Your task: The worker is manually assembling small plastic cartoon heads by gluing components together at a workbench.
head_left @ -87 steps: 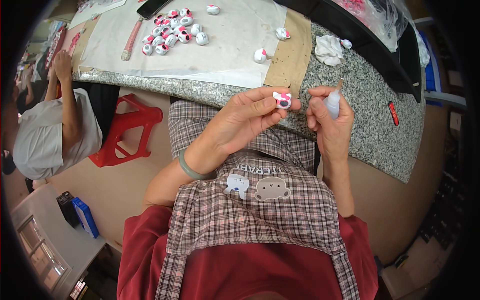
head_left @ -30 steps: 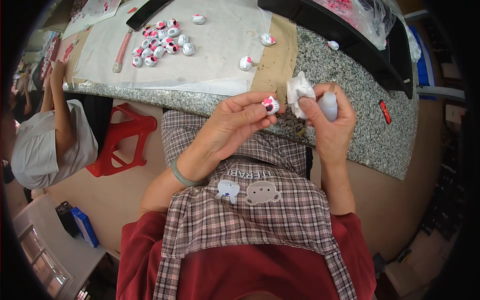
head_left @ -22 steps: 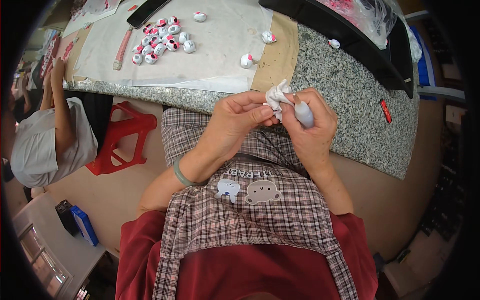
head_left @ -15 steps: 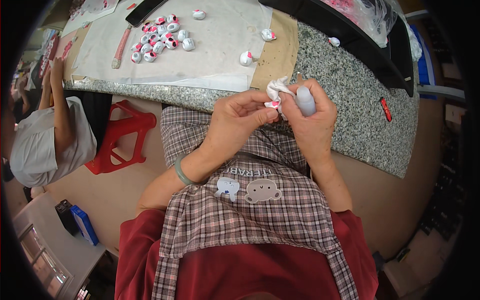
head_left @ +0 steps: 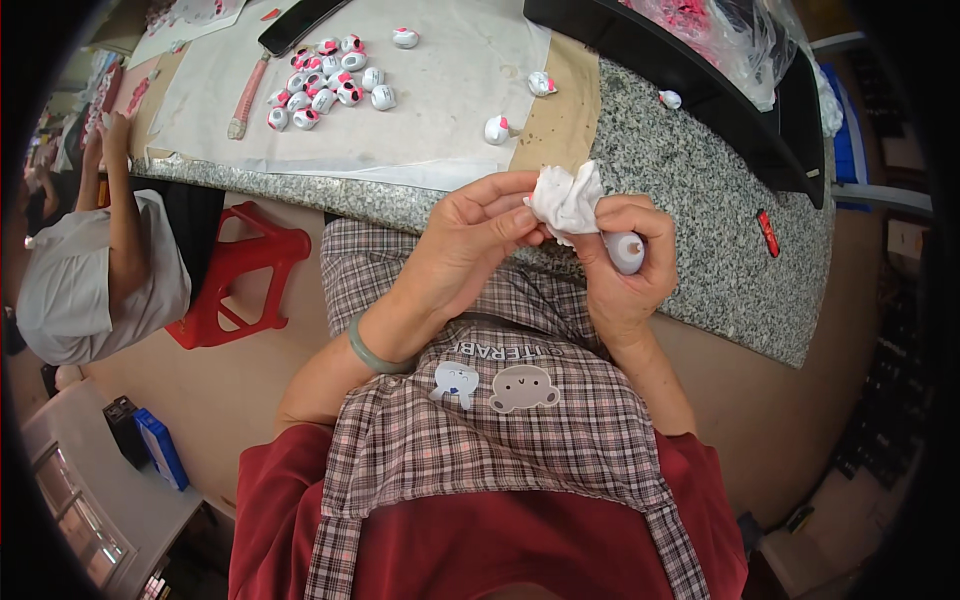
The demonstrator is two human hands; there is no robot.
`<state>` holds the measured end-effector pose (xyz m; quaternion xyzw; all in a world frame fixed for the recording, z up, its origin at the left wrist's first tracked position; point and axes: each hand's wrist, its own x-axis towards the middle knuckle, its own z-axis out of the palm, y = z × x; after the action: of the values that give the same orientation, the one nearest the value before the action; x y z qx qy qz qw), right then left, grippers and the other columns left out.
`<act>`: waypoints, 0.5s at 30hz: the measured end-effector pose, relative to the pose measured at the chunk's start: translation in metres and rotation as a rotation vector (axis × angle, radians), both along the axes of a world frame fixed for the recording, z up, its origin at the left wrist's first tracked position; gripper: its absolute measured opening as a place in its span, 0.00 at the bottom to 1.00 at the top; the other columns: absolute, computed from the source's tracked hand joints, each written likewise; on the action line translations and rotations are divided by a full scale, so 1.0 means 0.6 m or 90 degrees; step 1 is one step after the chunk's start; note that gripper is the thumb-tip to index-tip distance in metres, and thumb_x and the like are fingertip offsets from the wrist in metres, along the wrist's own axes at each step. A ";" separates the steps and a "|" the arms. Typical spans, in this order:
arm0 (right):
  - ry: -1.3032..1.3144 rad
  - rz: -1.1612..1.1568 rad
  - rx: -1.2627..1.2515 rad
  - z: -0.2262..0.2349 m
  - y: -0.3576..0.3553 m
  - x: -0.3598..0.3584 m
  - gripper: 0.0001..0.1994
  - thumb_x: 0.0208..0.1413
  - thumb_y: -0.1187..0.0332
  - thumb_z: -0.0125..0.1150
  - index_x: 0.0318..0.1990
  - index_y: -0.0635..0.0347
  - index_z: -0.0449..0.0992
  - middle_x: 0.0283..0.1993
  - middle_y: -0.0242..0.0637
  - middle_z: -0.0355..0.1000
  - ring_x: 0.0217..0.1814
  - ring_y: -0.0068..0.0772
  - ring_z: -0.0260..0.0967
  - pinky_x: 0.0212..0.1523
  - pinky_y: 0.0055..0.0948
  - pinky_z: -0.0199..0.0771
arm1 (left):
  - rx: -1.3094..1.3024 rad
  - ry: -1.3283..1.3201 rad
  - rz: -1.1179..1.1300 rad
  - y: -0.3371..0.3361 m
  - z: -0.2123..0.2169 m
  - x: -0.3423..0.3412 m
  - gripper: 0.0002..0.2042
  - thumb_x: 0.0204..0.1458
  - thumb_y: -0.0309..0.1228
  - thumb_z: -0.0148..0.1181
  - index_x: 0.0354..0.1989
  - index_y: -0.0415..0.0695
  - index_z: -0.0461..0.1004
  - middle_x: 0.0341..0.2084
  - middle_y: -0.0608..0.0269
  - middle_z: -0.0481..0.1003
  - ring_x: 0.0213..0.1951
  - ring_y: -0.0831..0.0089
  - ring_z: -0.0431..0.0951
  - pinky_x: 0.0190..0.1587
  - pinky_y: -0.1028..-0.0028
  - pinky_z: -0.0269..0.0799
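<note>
My left hand (head_left: 470, 245) and my right hand (head_left: 625, 270) meet over my lap, just in front of the granite counter (head_left: 700, 220). A crumpled white cloth (head_left: 565, 200) is pinched between the fingertips of both hands. In earlier frames my left hand held a small white and pink piece; the cloth and fingers hide it now. My right hand also clasps a small white bottle (head_left: 627, 250) in its fingers. A green bangle (head_left: 372, 345) circles my left wrist.
Several small white and pink pieces (head_left: 325, 85) lie clustered on a white sheet (head_left: 440, 90) on the counter, with single ones (head_left: 497, 128) nearer. A black tray (head_left: 690, 75) holds a plastic bag at the back right. Another person (head_left: 90, 260) sits at left beside a red stool (head_left: 240, 275).
My hands came together: the right hand brought the cloth and bottle onto the small white and pink piece in my left fingers, which is now covered by the cloth.
</note>
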<state>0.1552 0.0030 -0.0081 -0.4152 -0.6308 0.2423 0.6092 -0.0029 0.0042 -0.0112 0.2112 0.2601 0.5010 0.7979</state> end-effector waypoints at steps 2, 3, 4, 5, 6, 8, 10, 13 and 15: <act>-0.044 -0.009 0.019 0.002 0.001 0.007 0.14 0.35 0.83 0.67 0.30 0.58 0.70 0.30 0.36 0.71 0.29 0.30 0.70 0.27 0.23 0.69 | 0.006 -0.007 -0.006 0.001 -0.001 -0.002 0.15 0.52 0.25 0.56 0.49 0.35 0.68 0.37 0.60 0.75 0.37 0.77 0.73 0.44 0.78 0.69; -0.084 -0.019 0.038 0.004 0.001 0.009 0.15 0.35 0.83 0.67 0.31 0.58 0.71 0.30 0.36 0.71 0.29 0.31 0.70 0.27 0.23 0.69 | 0.001 -0.003 -0.007 0.002 -0.001 -0.005 0.16 0.52 0.25 0.56 0.49 0.35 0.68 0.39 0.60 0.74 0.38 0.77 0.73 0.44 0.78 0.69; -0.124 -0.028 0.057 0.005 0.002 0.010 0.15 0.34 0.83 0.67 0.31 0.58 0.71 0.30 0.35 0.71 0.29 0.31 0.69 0.27 0.23 0.69 | -0.003 0.001 -0.008 0.003 -0.001 -0.008 0.16 0.51 0.24 0.57 0.49 0.35 0.68 0.40 0.59 0.74 0.40 0.77 0.73 0.44 0.78 0.69; -0.124 -0.028 0.057 0.008 0.002 0.012 0.15 0.34 0.83 0.67 0.31 0.58 0.71 0.30 0.35 0.71 0.29 0.31 0.69 0.27 0.23 0.69 | -0.008 0.005 -0.009 0.004 -0.002 -0.009 0.16 0.51 0.24 0.57 0.49 0.35 0.68 0.41 0.59 0.73 0.41 0.76 0.73 0.45 0.78 0.69; -0.142 -0.035 0.064 0.012 0.002 0.014 0.15 0.34 0.83 0.67 0.31 0.58 0.72 0.30 0.35 0.70 0.29 0.31 0.69 0.26 0.23 0.69 | -0.008 0.005 -0.009 0.004 -0.001 -0.010 0.16 0.51 0.24 0.57 0.49 0.35 0.68 0.41 0.59 0.73 0.41 0.76 0.73 0.45 0.78 0.69; -0.177 -0.049 0.078 0.017 0.003 0.017 0.15 0.33 0.83 0.67 0.31 0.57 0.73 0.29 0.35 0.70 0.29 0.30 0.69 0.26 0.23 0.68 | -0.023 0.026 0.009 0.005 -0.001 -0.012 0.15 0.52 0.24 0.56 0.49 0.36 0.68 0.40 0.59 0.74 0.39 0.76 0.73 0.45 0.78 0.69; -0.180 -0.059 0.082 0.017 0.004 0.021 0.15 0.33 0.83 0.67 0.31 0.57 0.73 0.29 0.35 0.70 0.29 0.30 0.69 0.26 0.23 0.68 | -0.031 0.036 0.020 0.006 0.000 -0.014 0.15 0.52 0.24 0.56 0.48 0.36 0.69 0.39 0.59 0.75 0.38 0.76 0.74 0.45 0.78 0.70; -0.185 -0.077 0.088 0.017 0.008 0.029 0.14 0.35 0.82 0.67 0.32 0.57 0.75 0.29 0.35 0.70 0.28 0.30 0.69 0.26 0.23 0.68 | -0.032 0.021 0.025 0.005 0.000 -0.022 0.16 0.52 0.24 0.56 0.49 0.35 0.68 0.42 0.54 0.73 0.38 0.76 0.74 0.44 0.79 0.71; -0.208 -0.128 0.097 0.024 0.019 0.043 0.13 0.37 0.81 0.66 0.33 0.58 0.75 0.30 0.35 0.69 0.29 0.30 0.69 0.27 0.24 0.68 | -0.035 0.004 0.019 0.005 0.003 -0.023 0.16 0.52 0.24 0.56 0.49 0.35 0.68 0.42 0.53 0.73 0.38 0.76 0.74 0.44 0.80 0.71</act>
<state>0.1811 0.0145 0.0063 -0.4626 -0.6931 0.0612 0.5493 -0.0167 0.0069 -0.0091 0.1874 0.2794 0.5046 0.7951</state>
